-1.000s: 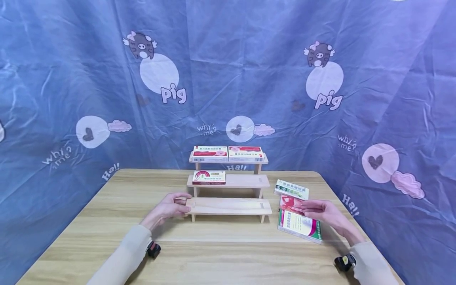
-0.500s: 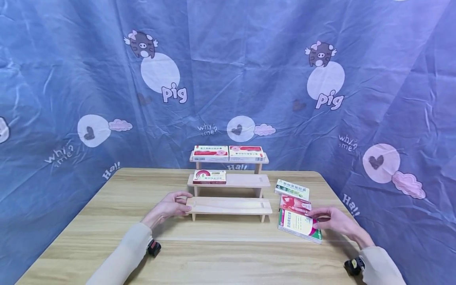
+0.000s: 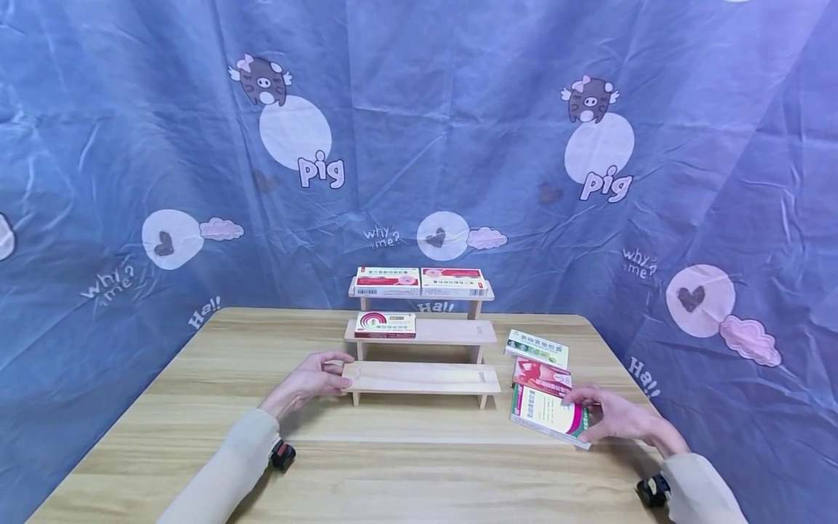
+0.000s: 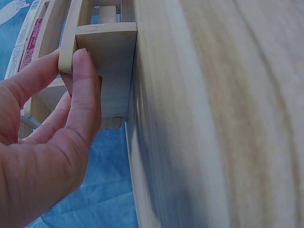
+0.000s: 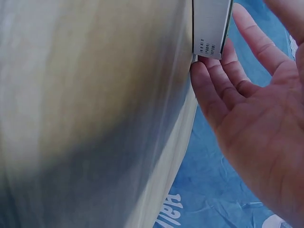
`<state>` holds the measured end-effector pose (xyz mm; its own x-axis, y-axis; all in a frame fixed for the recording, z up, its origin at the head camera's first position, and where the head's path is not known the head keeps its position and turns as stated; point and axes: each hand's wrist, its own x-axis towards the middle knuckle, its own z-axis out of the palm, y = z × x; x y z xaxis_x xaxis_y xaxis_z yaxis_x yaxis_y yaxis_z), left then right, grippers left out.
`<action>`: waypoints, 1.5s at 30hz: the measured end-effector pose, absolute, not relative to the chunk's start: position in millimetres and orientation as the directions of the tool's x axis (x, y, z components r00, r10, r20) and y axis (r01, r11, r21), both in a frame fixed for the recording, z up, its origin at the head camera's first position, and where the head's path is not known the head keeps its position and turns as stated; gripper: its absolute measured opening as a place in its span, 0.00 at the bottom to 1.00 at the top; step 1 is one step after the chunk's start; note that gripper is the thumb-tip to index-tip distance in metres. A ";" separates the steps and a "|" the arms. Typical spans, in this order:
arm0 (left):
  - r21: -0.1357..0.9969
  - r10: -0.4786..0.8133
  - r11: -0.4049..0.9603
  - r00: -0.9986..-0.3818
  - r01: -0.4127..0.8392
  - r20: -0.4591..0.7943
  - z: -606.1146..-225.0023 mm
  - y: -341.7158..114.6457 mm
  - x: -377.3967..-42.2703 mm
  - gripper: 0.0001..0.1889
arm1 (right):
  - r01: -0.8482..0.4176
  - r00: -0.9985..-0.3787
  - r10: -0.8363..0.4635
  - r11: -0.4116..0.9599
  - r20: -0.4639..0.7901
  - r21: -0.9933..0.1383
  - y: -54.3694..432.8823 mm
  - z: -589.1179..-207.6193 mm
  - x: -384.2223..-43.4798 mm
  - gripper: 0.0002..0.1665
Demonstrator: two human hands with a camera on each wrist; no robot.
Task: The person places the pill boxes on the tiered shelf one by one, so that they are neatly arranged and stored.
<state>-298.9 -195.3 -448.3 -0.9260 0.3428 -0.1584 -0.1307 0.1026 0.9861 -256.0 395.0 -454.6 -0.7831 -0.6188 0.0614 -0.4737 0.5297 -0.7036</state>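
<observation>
My left hand (image 3: 317,377) pinches the left end of the lowest step of a three-tier wooden display stand (image 3: 422,377). In the left wrist view, thumb and fingers close round that step's wooden edge (image 4: 69,42). My right hand (image 3: 612,416) spans the right end of a white medicine box (image 3: 546,411) with green and purple trim, lying on the table. Its fingers lie at the far side and the thumb at the near corner. In the right wrist view, loosely bent fingers (image 5: 218,85) are beside the box's end (image 5: 211,28); the thumb's tip is out of sight there.
A red medicine box (image 3: 542,376) and a white-green one (image 3: 537,348) lie behind the nearest box. Two red-white boxes, left (image 3: 388,282) and right (image 3: 452,281), sit on the top tier. Another box (image 3: 385,325) occupies the middle tier's left. A blue curtain (image 3: 419,145) hangs behind the table.
My right hand has moved from the red box toward the near right, to the end of the green-purple box, and its thumb has lowered to the near corner. My left hand stays on the stand.
</observation>
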 end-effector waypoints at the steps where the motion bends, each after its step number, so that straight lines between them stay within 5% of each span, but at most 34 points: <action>1: 0.986 0.345 0.104 -0.925 -0.128 -0.157 -448.2 -195.5 -298.8 0.32 | -0.484 -0.776 -0.628 0.523 0.067 -0.702 395.1 -455.0 -255.9 0.34; 17: 0.985 0.330 0.111 -0.930 -0.131 -0.161 -448.5 -193.9 -298.4 0.32 | -0.429 -0.808 -0.588 0.617 -0.024 -0.660 394.9 -451.8 -248.7 0.41; 45: 0.984 0.319 0.117 -0.933 -0.136 -0.167 -446.3 -192.9 -298.1 0.33 | -0.279 -0.779 -0.619 0.202 0.098 -0.939 406.3 -436.1 -256.4 0.39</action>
